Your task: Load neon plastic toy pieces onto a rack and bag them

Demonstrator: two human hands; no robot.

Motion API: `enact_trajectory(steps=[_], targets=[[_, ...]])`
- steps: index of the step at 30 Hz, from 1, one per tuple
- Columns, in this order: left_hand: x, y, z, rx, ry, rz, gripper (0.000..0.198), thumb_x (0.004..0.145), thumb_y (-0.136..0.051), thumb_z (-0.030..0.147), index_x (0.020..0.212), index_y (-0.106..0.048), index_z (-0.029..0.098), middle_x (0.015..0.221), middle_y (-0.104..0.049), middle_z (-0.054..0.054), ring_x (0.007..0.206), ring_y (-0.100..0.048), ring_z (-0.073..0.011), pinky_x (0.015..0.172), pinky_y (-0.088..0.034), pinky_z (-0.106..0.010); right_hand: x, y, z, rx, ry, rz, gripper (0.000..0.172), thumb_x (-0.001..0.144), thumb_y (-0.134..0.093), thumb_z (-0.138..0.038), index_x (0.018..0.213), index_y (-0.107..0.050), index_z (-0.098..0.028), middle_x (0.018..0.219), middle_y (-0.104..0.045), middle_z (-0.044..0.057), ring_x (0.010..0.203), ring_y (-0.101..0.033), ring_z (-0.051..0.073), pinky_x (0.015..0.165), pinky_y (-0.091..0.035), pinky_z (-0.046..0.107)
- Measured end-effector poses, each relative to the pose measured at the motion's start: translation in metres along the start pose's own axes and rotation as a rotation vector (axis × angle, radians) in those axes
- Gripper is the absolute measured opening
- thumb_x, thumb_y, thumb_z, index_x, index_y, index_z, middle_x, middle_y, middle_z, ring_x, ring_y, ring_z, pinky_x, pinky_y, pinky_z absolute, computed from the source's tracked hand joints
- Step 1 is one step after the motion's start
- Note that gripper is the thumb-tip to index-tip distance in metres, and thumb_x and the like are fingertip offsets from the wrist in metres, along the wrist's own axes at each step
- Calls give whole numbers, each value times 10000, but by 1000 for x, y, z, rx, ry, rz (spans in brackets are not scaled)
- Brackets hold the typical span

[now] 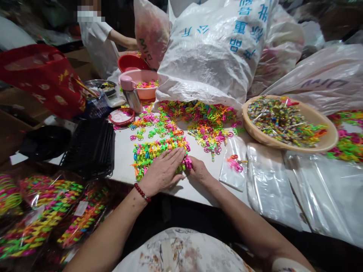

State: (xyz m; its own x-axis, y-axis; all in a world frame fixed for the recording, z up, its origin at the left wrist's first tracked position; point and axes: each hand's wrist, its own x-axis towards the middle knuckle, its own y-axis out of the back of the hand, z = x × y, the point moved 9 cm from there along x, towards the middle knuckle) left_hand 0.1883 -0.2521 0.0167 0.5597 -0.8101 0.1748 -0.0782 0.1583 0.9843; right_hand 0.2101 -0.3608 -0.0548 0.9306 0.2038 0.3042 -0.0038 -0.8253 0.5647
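Observation:
Small bright plastic toys, which look like toy bicycles, lie packed in rows as a block [153, 149] on the white table. My left hand [166, 166], with a dark red bead bracelet at its wrist, rests flat across the right part of the block with its fingers stretched out. At the block's right end, my right hand [198, 170] has its fingers curled at a pink toy [187, 163]; the fingertips are partly hidden. Loose toys [161, 126] are scattered just beyond the block, spreading from a pile [198, 113] at the mouth of a large white sack [210, 49].
A tan basin [331, 138] of small wrapped pieces stands right, behind clear plastic bags [269, 181], one with a pink toy [236, 164] on it. Black trays [90, 147] are stacked left, near a steel flask [133, 96] and red basket [124, 122]. Another person [98, 37] stands beyond.

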Motion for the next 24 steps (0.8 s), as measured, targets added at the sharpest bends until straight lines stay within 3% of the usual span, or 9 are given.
enact_trajectory(steps=[5, 11, 15, 17, 19, 22, 24], targets=[[0, 1, 0, -5, -2, -11, 741, 910, -498, 466, 1500, -226, 109, 1569, -258, -118, 1463, -208, -223, 1195, -188, -397, 3, -5, -1, -76, 12, -106, 136, 818, -460, -153, 885, -573, -189, 811, -628, 31, 719, -543, 157, 694, -443, 258], [8, 4, 3, 32, -4, -9, 717, 918, -474, 506, 1505, -237, 168, 1578, -233, -94, 1451, -243, -228, 1142, -263, -402, 7, -14, 1, -182, 6, -137, 227, 758, -498, -74, 944, -582, -172, 884, -628, 51, 790, -559, 174, 736, -453, 269], [17, 2, 10, 68, -43, 19, 662, 921, -456, 528, 1478, -313, 202, 1579, -244, -61, 1455, -227, -235, 1126, -281, -420, 7, -11, 0, -157, -35, -152, 157, 785, -526, -92, 904, -601, -161, 877, -628, 48, 778, -562, 170, 733, -454, 271], [19, 0, 10, 77, -33, 32, 638, 927, -455, 509, 1465, -337, 186, 1570, -273, -62, 1451, -238, -219, 1126, -287, -402, 3, 1, -1, -134, -50, -133, 109, 841, -521, -131, 888, -608, -174, 870, -622, 40, 781, -566, 160, 742, -449, 267], [19, -2, 10, 82, -24, 34, 637, 927, -467, 490, 1463, -336, 172, 1569, -276, -67, 1449, -244, -206, 1127, -288, -382, -4, 27, 5, -204, -115, -32, 80, 878, -528, -179, 907, -602, -185, 893, -615, 44, 798, -570, 162, 748, -442, 274], [19, -3, 10, 83, -37, 31, 660, 914, -494, 491, 1463, -331, 163, 1572, -268, -72, 1448, -246, -206, 1133, -281, -376, -18, 78, 27, -493, -307, 182, 122, 872, -591, -251, 965, -562, -179, 960, -596, 82, 799, -571, 187, 706, -422, 294], [18, -2, 10, 80, -43, 36, 667, 914, -495, 489, 1465, -324, 156, 1571, -267, -80, 1451, -238, -209, 1142, -265, -378, -25, 100, 41, -651, -399, 225, 162, 852, -619, -252, 968, -536, -175, 942, -593, 94, 772, -570, 199, 667, -399, 293]])
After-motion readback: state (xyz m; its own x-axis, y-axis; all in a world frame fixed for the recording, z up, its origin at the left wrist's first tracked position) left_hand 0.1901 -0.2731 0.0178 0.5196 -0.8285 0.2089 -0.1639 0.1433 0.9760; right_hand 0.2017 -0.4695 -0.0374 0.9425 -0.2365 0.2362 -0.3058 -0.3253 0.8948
